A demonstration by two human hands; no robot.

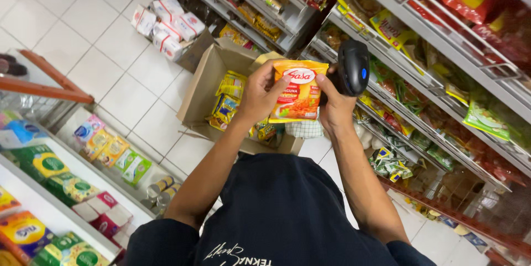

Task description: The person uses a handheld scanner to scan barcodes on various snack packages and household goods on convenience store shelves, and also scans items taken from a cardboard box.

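A flat orange and yellow seasoning packet (pixel 297 90) is held up in the air, in the middle of a narrow shop aisle. The left hand (pixel 260 95) pinches the packet by its left edge, thumb on the front and fingers curled behind. The right hand (pixel 335 105) touches the packet's right edge with its thumb while its fingers are wrapped round a black handheld scanner (pixel 352 68), whose head rises just above and to the right of the packet.

Directly beneath the held packet, on the white tiled floor (pixel 105 50), sits an open cardboard box (pixel 206 86) with yellow and blue sachets (pixel 227 100) inside. Beyond the box, further from the hands, lies a cluster of white and red cartons (pixel 168 22).

To the right of the grip, close beside the scanner, grey wire shelves (pixel 442 39) hold red, yellow and green snack bags. To the left, well apart from the hands, a low white shelf (pixel 72 188) carries green, yellow and pink packets, with tins (pixel 161 187) beside it. The person's dark shirt (pixel 282 216) fills the bottom of the view.
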